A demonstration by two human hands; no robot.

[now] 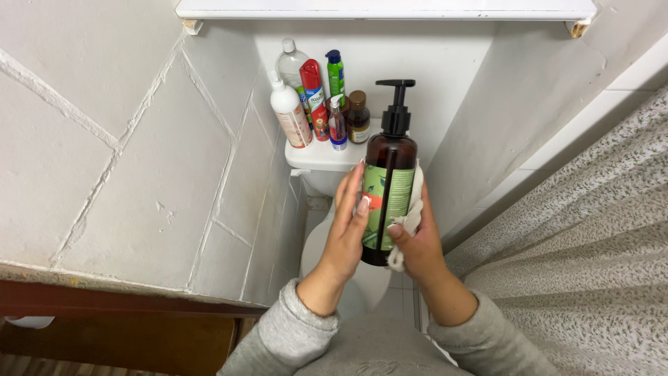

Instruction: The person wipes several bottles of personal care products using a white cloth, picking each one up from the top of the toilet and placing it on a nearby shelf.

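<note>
I hold a tall brown pump bottle [390, 181] with a green label and black pump upright over the toilet. My left hand [346, 226] grips its left side, fingers wrapped over the label. My right hand [419, 240] presses a white cloth [410, 219] against the bottle's right side and bottom. Both wrists wear grey sleeves.
The white toilet tank [316, 157] carries several bottles: a white one [291, 115], a red spray [314, 97], a green one [336, 73], a small brown one [358, 118]. Grey wall at left, patterned curtain [591, 244] at right, white shelf [386, 8] overhead.
</note>
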